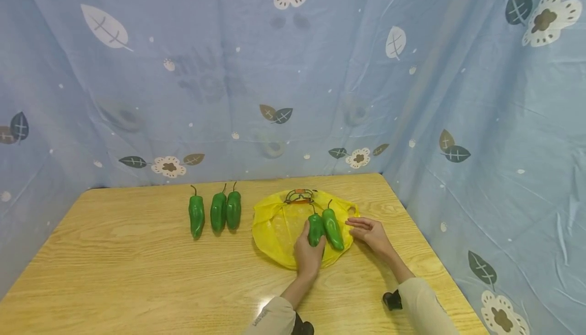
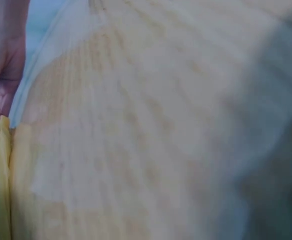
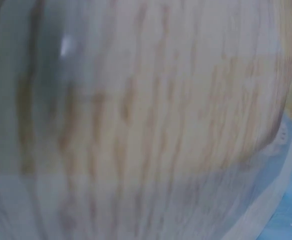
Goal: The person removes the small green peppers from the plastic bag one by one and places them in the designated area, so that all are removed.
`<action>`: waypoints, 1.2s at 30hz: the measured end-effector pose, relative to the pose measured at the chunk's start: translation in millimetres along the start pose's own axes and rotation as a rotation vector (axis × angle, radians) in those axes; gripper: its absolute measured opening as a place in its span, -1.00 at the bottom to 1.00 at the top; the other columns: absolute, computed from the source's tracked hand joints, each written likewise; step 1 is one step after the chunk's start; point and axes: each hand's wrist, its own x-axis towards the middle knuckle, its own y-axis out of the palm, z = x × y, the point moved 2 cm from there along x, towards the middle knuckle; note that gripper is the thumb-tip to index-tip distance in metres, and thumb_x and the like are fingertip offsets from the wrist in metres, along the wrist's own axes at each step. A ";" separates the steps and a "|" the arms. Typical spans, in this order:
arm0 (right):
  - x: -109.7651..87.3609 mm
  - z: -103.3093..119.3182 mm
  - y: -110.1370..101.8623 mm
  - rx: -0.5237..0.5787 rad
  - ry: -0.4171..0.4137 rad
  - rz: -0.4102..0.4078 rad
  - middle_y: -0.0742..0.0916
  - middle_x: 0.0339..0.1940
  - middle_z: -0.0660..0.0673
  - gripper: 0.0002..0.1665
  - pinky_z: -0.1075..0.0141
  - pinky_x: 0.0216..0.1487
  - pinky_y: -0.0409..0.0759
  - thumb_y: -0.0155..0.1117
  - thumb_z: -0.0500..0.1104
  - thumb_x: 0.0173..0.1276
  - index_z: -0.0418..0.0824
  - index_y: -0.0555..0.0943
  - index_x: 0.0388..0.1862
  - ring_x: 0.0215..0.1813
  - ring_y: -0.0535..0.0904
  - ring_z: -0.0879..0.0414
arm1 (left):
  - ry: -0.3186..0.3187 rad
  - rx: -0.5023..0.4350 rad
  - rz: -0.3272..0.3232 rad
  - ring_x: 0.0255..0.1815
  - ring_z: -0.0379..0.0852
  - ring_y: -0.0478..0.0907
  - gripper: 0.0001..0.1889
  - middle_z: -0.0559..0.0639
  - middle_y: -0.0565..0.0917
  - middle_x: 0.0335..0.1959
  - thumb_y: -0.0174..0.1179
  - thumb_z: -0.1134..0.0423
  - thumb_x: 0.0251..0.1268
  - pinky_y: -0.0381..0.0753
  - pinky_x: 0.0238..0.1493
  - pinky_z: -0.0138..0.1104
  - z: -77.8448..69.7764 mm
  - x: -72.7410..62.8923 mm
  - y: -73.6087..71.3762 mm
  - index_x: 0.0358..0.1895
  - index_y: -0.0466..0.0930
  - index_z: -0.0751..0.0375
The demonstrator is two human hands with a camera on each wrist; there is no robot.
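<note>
A: Let's start with the head view. What do we see the left hand (image 1: 309,252) doing?

B: We see it holding a green pepper (image 1: 316,228), fingers and thumb curled round its lower part, with the stem pointing away from the person. The pepper is over the yellow bag (image 1: 272,231), which is spread on the wooden table (image 1: 137,269).

A: And just right of it we have a second pepper (image 1: 332,229), slightly tilted, within the bag's outline. We can't tell whether it lies on the plastic or inside the opening.

B: The right hand (image 1: 370,233) reaches to the bag's right edge, fingers extended toward it. We can't tell whether they pinch the plastic.

A: Left of the bag, we count a lone pepper (image 1: 197,217) and a close pair of peppers (image 1: 226,210), stems toward the patterned curtain (image 1: 206,86).

B: In the left wrist view, we mostly get blurred tabletop. At the left edge, green shows beside the bag's yellow rim, and the right hand comes down to that rim.

A: In the right wrist view, we again find blurred wood, with slivers of yellow and a dark rounded shape at the right edge. We can't read either hand's grip from there.
</note>
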 end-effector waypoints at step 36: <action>-2.3 -2.7 1.0 -0.007 0.025 0.000 0.60 0.09 -0.48 -0.54 0.45 -0.02 0.64 0.23 -0.40 0.31 -0.55 0.45 0.17 0.01 0.64 0.24 | 0.001 0.025 0.032 -0.09 0.19 0.61 -0.22 0.40 0.57 0.04 0.32 0.42 0.13 0.70 -0.10 -0.13 0.0 3.7 -19.6 0.41 0.14 0.46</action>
